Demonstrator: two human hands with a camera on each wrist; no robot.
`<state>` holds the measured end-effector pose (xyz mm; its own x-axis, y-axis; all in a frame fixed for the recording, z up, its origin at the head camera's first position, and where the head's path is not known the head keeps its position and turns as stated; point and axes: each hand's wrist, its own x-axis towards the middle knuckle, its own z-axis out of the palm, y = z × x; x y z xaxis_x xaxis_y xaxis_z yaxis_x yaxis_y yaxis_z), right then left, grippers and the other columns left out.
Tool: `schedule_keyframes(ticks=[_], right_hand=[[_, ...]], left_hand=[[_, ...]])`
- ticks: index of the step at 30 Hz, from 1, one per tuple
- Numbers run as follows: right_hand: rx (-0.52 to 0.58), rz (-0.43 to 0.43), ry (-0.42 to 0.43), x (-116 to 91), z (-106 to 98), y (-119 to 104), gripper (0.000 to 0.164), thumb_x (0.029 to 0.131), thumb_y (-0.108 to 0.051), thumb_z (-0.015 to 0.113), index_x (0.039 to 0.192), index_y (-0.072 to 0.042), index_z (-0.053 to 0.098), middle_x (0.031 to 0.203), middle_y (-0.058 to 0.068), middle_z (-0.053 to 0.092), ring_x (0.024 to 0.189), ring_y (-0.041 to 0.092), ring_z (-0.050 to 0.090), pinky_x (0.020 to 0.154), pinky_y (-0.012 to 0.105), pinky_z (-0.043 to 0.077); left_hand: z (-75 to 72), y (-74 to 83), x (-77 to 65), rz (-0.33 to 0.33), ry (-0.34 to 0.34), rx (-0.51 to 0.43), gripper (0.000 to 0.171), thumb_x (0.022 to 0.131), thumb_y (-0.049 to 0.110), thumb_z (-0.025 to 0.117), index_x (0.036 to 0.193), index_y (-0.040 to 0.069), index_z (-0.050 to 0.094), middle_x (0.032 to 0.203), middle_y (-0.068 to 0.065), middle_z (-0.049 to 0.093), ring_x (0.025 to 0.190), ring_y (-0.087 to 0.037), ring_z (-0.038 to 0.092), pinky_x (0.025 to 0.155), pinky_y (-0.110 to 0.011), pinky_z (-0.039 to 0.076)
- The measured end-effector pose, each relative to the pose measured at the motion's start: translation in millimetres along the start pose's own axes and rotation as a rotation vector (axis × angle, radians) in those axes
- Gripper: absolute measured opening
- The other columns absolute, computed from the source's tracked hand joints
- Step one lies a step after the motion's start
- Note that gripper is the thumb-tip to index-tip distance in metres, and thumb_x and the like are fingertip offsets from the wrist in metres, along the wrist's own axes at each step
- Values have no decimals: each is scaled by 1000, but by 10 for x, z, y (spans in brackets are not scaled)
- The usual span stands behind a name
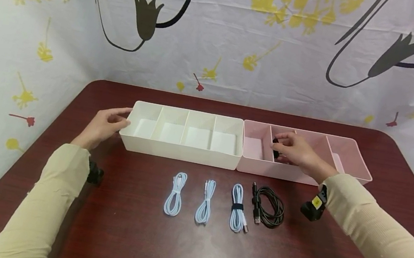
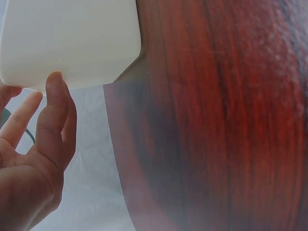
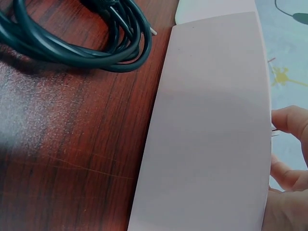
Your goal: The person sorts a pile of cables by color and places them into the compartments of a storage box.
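My right hand [image 1: 298, 152] reaches into the second compartment from the left of a pink divided box [image 1: 277, 171]. Thumb and fingers pinch a small black object [image 1: 275, 148] there, its kind mostly hidden by the fingers and the box walls. In the right wrist view, the pink front wall [image 3: 207, 120] covers most of what the fingertips do. At the far end of the white divided box [image 1: 180, 153], my left hand [image 1: 101, 127] touches the left end wall with loosely extended fingers. The left wrist view has these fingertips [image 2: 56, 79] against the white wall.
In front of the boxes lie three light blue coiled cables [image 1: 175, 194], one bound with a black strap [image 1: 237, 206]. Beside them is a black coiled USB cable [image 1: 273, 208]. Both boxes stand end to end on a dark red wooden table [image 1: 132, 243], before a patterned curtain [image 1: 207, 25].
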<state>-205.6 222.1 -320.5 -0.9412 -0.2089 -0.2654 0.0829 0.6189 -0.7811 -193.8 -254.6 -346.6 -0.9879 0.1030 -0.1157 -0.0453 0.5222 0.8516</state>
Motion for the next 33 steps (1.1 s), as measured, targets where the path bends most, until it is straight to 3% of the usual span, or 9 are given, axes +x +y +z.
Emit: schedule_keyframes(ticks=[14,23,29,33], right_hand=[[-9,-3,-1,-26,20,-10,51,89,-19,53,129,5,32,118,28,40,82,25,58,69,33,50],[-52,-27,10,-53,14,-41,51,89,-19,53,128,7,33,121,30,38,96,36,53,73,38,49],[-46,-41,13,-63,12,-55,48,89,-17,53,127,7,35,121,27,41,104,37,48,69,34,50],[-62,-46,28,-83,-8,-63,50,89,-20,53,128,5,35,121,26,42,111,38,42,72,38,49]], left_hand=[[12,-12,-15,-19,12,-4,50,91,23,51,137,14,35,112,-20,49,93,-27,52,76,-42,48],[12,-4,-4,-9,14,-11,50,91,23,51,137,13,35,113,-20,49,94,-27,52,76,-43,47],[14,5,2,-4,14,-11,50,91,22,51,137,13,34,112,-20,49,92,-26,52,76,-43,47],[11,9,-1,0,10,-8,50,91,22,50,138,13,34,113,-21,49,92,-25,52,77,-43,47]])
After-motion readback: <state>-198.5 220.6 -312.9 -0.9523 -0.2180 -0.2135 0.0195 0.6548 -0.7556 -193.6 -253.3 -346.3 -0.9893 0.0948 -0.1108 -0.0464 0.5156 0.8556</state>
